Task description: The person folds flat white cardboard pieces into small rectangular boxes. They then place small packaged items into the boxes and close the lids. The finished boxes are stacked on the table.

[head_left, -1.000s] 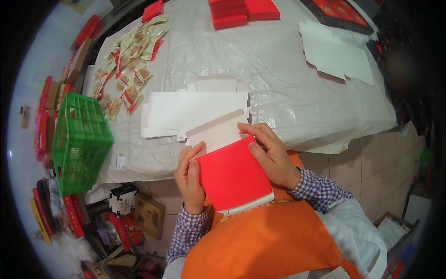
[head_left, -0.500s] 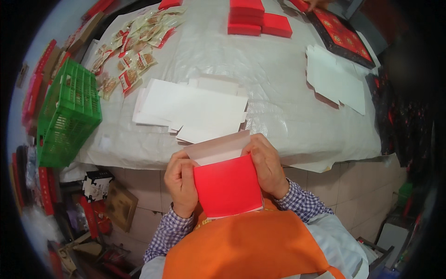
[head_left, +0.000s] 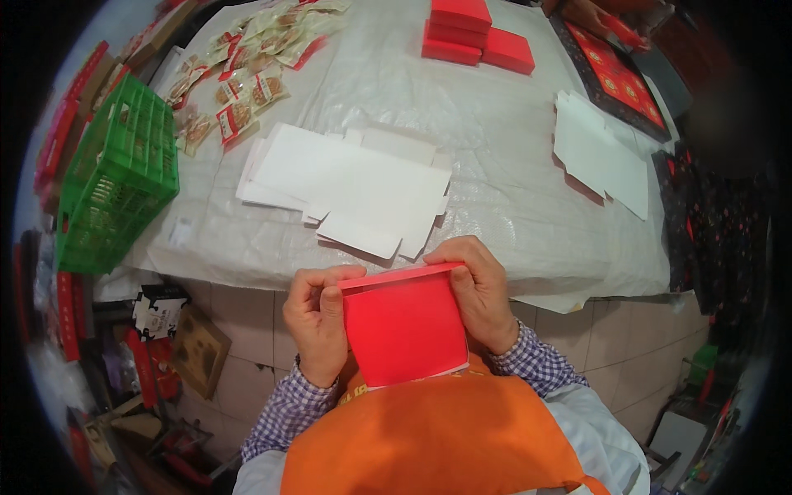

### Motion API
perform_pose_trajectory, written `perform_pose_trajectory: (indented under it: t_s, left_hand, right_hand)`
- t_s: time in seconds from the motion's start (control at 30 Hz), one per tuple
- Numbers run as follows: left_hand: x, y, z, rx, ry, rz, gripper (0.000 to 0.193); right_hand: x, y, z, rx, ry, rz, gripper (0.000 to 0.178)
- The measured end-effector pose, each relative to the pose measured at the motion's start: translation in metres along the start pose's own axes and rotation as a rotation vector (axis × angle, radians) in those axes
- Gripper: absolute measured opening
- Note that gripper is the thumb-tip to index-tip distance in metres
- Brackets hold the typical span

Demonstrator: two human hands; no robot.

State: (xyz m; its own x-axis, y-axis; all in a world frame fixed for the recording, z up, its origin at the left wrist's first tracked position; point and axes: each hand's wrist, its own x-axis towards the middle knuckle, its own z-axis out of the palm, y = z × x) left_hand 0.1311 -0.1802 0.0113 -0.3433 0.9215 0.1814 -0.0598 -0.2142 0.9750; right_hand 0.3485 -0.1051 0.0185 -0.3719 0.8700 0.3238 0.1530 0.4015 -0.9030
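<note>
A red cardboard box (head_left: 406, 330) is held upright against my orange apron, just off the table's near edge. My left hand (head_left: 320, 322) grips its left side, thumb on the front and fingers behind. On the opposite side my right hand (head_left: 476, 289) holds the upper right corner, its fingers lying along the folded top flap. That flap is bent over, showing a narrow red strip across the top. Just beyond the box lies a stack of flat box blanks (head_left: 355, 186), white side up.
Several wrapped snack packets (head_left: 239, 99) lie at the far left beside a green plastic crate (head_left: 124, 181). Finished red boxes (head_left: 458, 37) are stacked at the back. To the right are more blanks (head_left: 601, 157) and a dark-rimmed red tray (head_left: 615, 78), where another person's hand (head_left: 590, 16) shows.
The box's top flap stood up with its pale inside showing; now it is folded down and its red outer side shows. Both hands remain at the box's sides.
</note>
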Motion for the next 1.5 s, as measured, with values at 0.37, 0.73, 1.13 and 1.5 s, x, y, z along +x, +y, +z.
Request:
perform_pose_trajectory:
  t_s: [0.37,0.73,1.13,1.5]
  left_hand:
    - [0.018,0.052,-0.008,0.209,-0.17,-0.129,0.013]
    - [0.015,0.055,-0.016,0.262,-0.241,-0.149,0.015]
    - [0.011,0.051,-0.016,0.306,-0.26,-0.067,0.021]
    - [0.013,0.048,-0.013,0.36,-0.315,-0.011,0.032]
  right_hand:
    - [0.012,-0.025,-0.009,-0.016,-0.058,0.111,0.023]
    - [0.016,-0.025,-0.016,0.025,-0.161,0.109,0.02]
    - [0.027,-0.02,-0.028,0.129,-0.39,0.123,0.039]
    - [0.021,-0.013,-0.028,0.242,-0.397,0.124,0.042]
